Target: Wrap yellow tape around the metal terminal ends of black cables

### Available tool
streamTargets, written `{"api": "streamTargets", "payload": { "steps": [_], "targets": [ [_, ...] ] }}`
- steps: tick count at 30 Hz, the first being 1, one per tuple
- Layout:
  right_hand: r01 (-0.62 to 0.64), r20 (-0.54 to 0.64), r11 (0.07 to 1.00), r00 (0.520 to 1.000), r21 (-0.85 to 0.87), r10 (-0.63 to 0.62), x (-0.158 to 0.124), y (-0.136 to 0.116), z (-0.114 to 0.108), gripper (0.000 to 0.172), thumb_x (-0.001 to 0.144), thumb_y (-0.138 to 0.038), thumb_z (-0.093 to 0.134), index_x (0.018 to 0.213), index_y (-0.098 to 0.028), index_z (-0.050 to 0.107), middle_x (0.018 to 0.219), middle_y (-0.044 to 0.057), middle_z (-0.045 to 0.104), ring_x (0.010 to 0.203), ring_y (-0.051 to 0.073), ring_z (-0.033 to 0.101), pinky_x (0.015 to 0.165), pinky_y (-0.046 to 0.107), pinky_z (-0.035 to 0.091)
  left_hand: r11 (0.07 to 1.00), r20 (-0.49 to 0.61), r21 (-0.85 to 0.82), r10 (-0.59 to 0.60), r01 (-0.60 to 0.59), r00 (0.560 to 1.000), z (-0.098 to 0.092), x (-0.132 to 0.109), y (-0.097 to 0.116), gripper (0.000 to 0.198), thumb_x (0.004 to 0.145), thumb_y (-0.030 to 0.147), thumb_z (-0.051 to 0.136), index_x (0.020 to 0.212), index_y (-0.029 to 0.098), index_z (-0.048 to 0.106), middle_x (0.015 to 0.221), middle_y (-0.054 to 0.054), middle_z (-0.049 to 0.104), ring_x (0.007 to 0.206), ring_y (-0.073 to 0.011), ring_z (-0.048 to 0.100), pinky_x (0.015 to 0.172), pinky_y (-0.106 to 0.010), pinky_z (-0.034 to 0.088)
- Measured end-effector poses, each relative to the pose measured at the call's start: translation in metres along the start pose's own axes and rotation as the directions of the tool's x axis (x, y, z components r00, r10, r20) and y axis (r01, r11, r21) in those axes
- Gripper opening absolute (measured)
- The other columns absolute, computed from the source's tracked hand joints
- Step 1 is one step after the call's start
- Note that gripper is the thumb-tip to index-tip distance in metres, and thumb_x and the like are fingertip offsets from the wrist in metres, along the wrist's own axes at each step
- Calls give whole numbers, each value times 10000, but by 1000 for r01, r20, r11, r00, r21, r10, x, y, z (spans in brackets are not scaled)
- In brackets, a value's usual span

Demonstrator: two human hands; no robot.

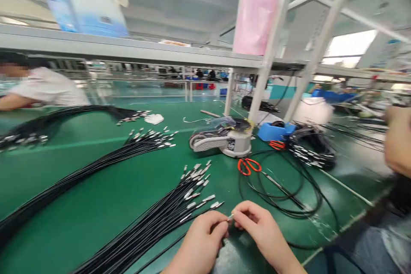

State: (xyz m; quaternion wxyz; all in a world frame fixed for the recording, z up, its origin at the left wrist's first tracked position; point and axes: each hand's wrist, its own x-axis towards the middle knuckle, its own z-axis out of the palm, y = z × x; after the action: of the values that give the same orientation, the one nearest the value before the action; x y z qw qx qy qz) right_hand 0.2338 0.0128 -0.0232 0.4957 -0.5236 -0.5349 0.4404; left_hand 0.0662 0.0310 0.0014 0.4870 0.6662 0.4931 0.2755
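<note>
My left hand (202, 239) and my right hand (261, 231) meet low in the middle, thumbs and forefingers pinched. Between the fingertips shows a small pale cable tip (230, 217); its details are too small to make out. Just left of my hands lies a bundle of black cables (144, 227) with silvery-white ends fanned out toward the back. Further left a second bundle of black cables (96, 163) curves across the table. Past my right hand, loose black cable (289, 197) loops over the green table (154, 180).
A tape dispenser (236, 143) stands behind my hands, with orange-handled scissors (248, 165) before it. A blue holder (274, 130) and coiled cables (313, 147) lie to the right. White shelf posts (272, 38) rise behind. Co-workers sit at left (51, 85) and right.
</note>
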Motion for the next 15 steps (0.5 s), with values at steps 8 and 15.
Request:
{"api": "streamTargets", "payload": {
  "steps": [8, 15],
  "targets": [
    [-104, -288, 811, 903, 576, 320, 117, -52, -18, 125, 798, -221, 656, 726, -119, 666, 726, 56, 698, 595, 96, 613, 563, 181, 489, 989, -154, -21, 141, -145, 978, -2, 6, -28, 233, 776, 303, 541, 871, 206, 730, 817, -28, 730, 767, -178, 664, 719, -259, 528],
    [-163, -266, 725, 859, 669, 438, 199, -72, -4, 313, 888, -416, 563, 894, -106, 609, 864, 63, 663, 678, 121, 634, 585, 237, 530, 946, -269, 53, 323, -321, 908, -4, 6, -29, 320, 787, 518, 570, 788, 253, 748, 697, -9, 709, 655, -162, 659, 628, -220, 543]
  ]
}}
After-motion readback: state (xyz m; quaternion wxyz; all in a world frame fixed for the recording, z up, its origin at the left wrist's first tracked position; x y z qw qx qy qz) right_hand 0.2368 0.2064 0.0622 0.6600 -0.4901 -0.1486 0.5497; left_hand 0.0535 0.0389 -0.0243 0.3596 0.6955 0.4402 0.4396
